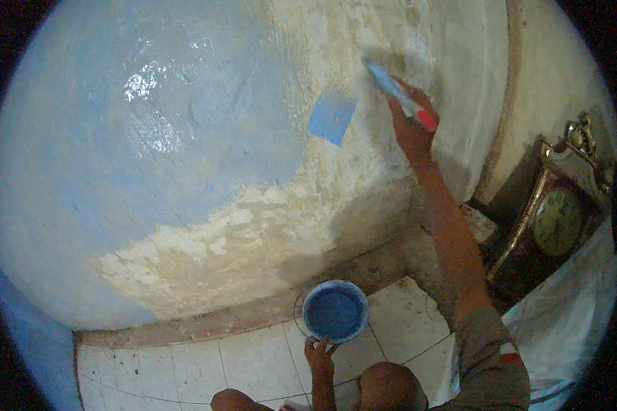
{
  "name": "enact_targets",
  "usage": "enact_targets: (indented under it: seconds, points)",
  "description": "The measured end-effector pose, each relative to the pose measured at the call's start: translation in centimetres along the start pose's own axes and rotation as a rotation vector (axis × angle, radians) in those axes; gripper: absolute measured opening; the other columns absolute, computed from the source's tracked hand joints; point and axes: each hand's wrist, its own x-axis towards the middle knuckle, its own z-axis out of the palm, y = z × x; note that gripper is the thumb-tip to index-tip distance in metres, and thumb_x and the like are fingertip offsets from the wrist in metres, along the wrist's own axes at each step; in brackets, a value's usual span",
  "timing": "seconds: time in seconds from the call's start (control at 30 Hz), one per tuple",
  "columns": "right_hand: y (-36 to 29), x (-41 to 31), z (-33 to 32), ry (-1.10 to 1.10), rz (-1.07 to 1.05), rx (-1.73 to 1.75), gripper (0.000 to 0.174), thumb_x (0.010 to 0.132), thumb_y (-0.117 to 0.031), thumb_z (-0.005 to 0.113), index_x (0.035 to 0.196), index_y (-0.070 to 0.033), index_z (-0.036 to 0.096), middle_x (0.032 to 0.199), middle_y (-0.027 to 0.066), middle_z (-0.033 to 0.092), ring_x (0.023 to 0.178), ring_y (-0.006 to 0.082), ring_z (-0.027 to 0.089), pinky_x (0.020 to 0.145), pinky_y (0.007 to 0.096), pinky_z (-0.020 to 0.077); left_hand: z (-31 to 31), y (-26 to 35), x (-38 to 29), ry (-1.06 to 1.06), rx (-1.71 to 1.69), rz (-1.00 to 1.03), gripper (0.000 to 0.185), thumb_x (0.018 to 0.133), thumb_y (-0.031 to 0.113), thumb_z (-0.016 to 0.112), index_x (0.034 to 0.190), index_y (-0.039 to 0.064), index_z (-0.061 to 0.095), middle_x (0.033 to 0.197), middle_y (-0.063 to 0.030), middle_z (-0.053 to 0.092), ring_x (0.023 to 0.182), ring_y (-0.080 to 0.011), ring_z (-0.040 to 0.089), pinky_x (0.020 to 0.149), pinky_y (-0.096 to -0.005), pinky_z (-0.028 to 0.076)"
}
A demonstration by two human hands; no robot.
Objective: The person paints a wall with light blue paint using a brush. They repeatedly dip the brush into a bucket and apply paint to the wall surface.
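My right hand (415,120) grips a paintbrush (385,79) with a red handle end, its blue-coated bristles held up at the bare strip of wall. Left of the brush, a fresh bright blue paint patch (332,117) stands apart on the stained cream plaster (267,216). Low before me, my left hand (320,354) holds the near rim of a round paint bucket (335,312) with blue paint inside and a thin wire handle at its left. Whether the bucket rests on the floor cannot be told. Pale blue paint (211,128) covers the wall's left part, with wet-looking shine.
At the right leans or stands a dark, ornate clock (558,221) with gilt trim. Pale plastic sheeting (560,308) lies below it. White floor tiles (252,359) run along the wall's foot, and my knees (392,388) show at the bottom. A brown vertical line (501,113) marks the wall's right.
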Motion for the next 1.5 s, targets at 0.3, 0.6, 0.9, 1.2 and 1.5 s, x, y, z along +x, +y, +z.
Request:
enact_targets:
  seconds: [0.3, 0.6, 0.9, 1.2, 1.5]
  points:
    - [-10.7, -13.5, 4.1, -0.237, -0.071, 0.061, 0.039, 0.077, -0.005, 0.072, 0.116, -0.007, 0.068, 0.093, 0.0109, 0.067, 0.075, 0.0276, 0.061, 0.069, 0.0355, 0.0505, -1.8, -0.9, 0.6, -0.075, 0.286, 0.207, 0.028, 0.083, 0.003, 0.068, 0.105, 0.006, 0.050, 0.108, -0.0092, 0.058, 0.093, -0.0257, 0.063, 0.076, -0.0469, 0.061]
    - [-0.2, -14.8, 2.7, -0.061, 0.826, -0.056, 0.037, 0.085, -0.011, 0.074, 0.116, 0.002, 0.060, 0.103, 0.0097, 0.069, 0.092, 0.0196, 0.066, 0.085, 0.0352, 0.0526, -2.5, -0.4, -0.2, 0.056, 0.017, -0.046, 0.032, 0.081, 0.004, 0.066, 0.108, 0.005, 0.049, 0.106, -0.0110, 0.059, 0.092, -0.0271, 0.064, 0.074, -0.0452, 0.060]
    - [13.5, -9.1, -5.2, 0.373, 0.479, 0.047, 0.039, 0.081, -0.014, 0.077, 0.113, 0.001, 0.062, 0.104, 0.0118, 0.070, 0.095, 0.0221, 0.067, 0.086, 0.0356, 0.0518, -1.0, 0.6, 0.1, -0.030, 0.088, -0.015, 0.035, 0.083, 0.004, 0.066, 0.114, 0.005, 0.049, 0.108, -0.0119, 0.061, 0.093, -0.0273, 0.065, 0.075, -0.0467, 0.060]
    - [-0.1, -14.3, 0.7, -0.020, 0.103, -0.096, 0.031, 0.078, -0.004, 0.074, 0.108, -0.002, 0.066, 0.102, 0.0159, 0.069, 0.093, 0.0302, 0.066, 0.078, 0.0373, 0.0522, -1.0, 0.7, -0.8, -0.036, 0.101, 0.025, 0.037, 0.083, 0.005, 0.065, 0.118, 0.003, 0.052, 0.113, -0.0130, 0.061, 0.097, -0.0296, 0.065, 0.080, -0.0482, 0.059]
    - [-8.8, -13.1, 5.3, -0.059, -0.002, 0.262, 0.039, 0.073, -0.007, 0.078, 0.110, -0.009, 0.069, 0.092, 0.0111, 0.069, 0.085, 0.0299, 0.067, 0.072, 0.0380, 0.0545, -2.5, -0.2, 0.1, -0.050, 0.179, 0.010, 0.051, 0.082, 0.009, 0.066, 0.129, 0.003, 0.048, 0.119, -0.0151, 0.060, 0.101, -0.0320, 0.064, 0.084, -0.0518, 0.058]
